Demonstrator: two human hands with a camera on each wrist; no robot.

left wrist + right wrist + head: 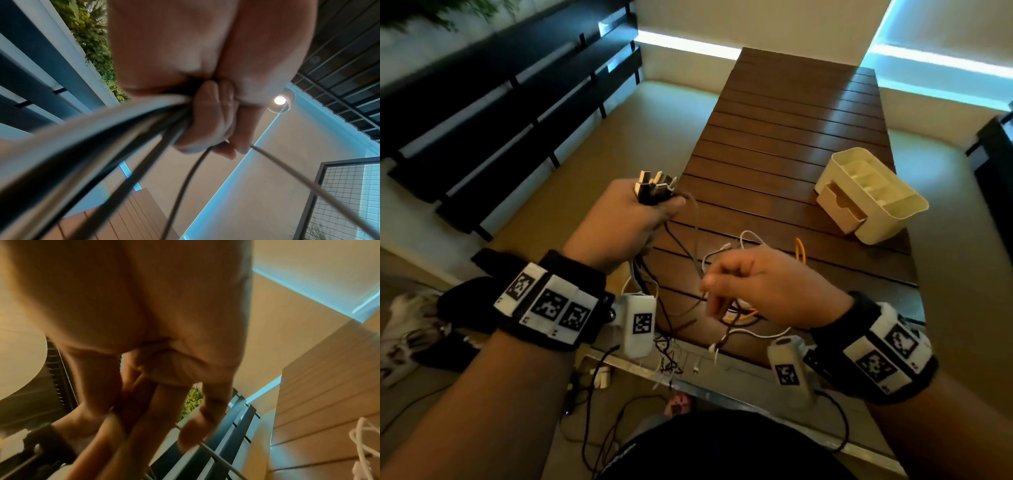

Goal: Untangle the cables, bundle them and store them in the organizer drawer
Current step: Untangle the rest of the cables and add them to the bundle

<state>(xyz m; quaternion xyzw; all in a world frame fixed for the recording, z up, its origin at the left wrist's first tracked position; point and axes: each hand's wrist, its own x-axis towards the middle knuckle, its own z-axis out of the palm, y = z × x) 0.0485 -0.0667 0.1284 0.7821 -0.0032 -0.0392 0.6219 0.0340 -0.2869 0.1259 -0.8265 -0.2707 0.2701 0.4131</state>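
Observation:
My left hand (630, 219) is raised over the table's left edge and grips a bunch of cables, their USB plugs (655, 186) sticking up out of the fist. The left wrist view shows the fingers (209, 120) curled round the dark and white cables (115, 134). Cables hang from the fist down to a tangle (736, 308) of white, black, brown and orange cables on the near table edge. My right hand (750, 284) hovers over the tangle and pinches a thin cable (700, 270) between thumb and fingers. The cream organizer (873, 195) stands at the right, its drawer (840, 207) pulled open.
The dark slatted wooden table (791, 130) stretches away in front. More cables and a white charger (602, 375) lie on the floor below the near edge. A black slatted bench (500, 113) stands to the left. White shoes (400, 329) lie at far left.

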